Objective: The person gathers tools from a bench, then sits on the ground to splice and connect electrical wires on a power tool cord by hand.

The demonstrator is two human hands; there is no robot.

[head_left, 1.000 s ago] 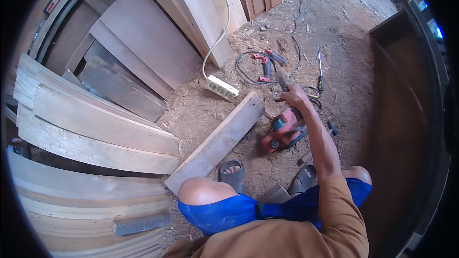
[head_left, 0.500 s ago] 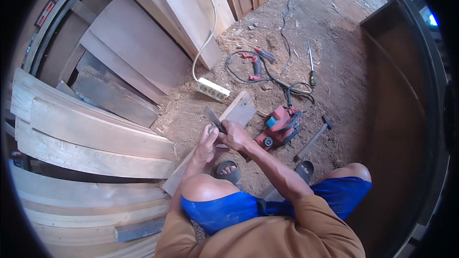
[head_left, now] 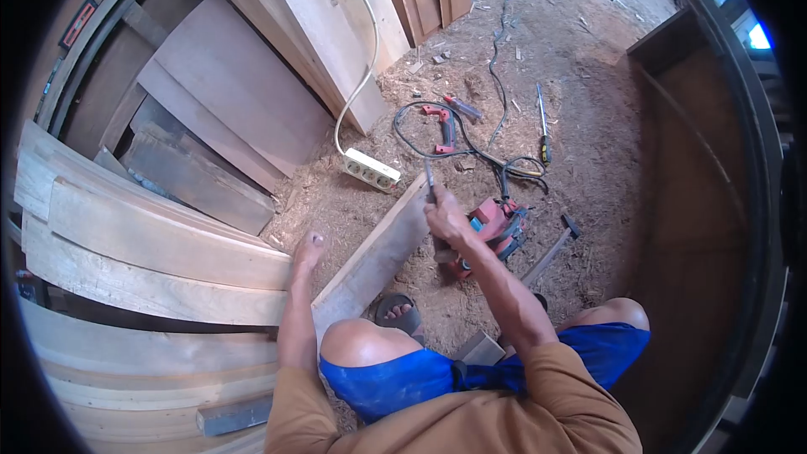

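My right hand (head_left: pixel 448 220) is wrapped round what looks like a chisel (head_left: pixel 429 175), its thin metal blade pointing up and away from me and its handle end showing below the fist. A wooden board (head_left: pixel 374 256) stands slanted from my left knee toward the power strip, just left of that hand. On the board's other side my left hand (head_left: pixel 309 250) is held closed, apart from the board; a small dark spot shows at its fingers, too small to name. A red electric planer (head_left: pixel 502 225) lies on the ground, partly hidden behind my right hand.
A white power strip (head_left: pixel 371 170), a red-and-black corded tool (head_left: pixel 444 129), a screwdriver (head_left: pixel 545 126) and a hammer (head_left: pixel 555 248) lie on the sawdust-covered ground. Stacked planks (head_left: pixel 168 256) fill the left side. A dark wooden panel (head_left: pixel 693 227) stands on the right.
My hands, together before, have parted. The right moved right with the chisel, whose blade now points up; the left moved left and lower. The board has shifted and shows more of its length.
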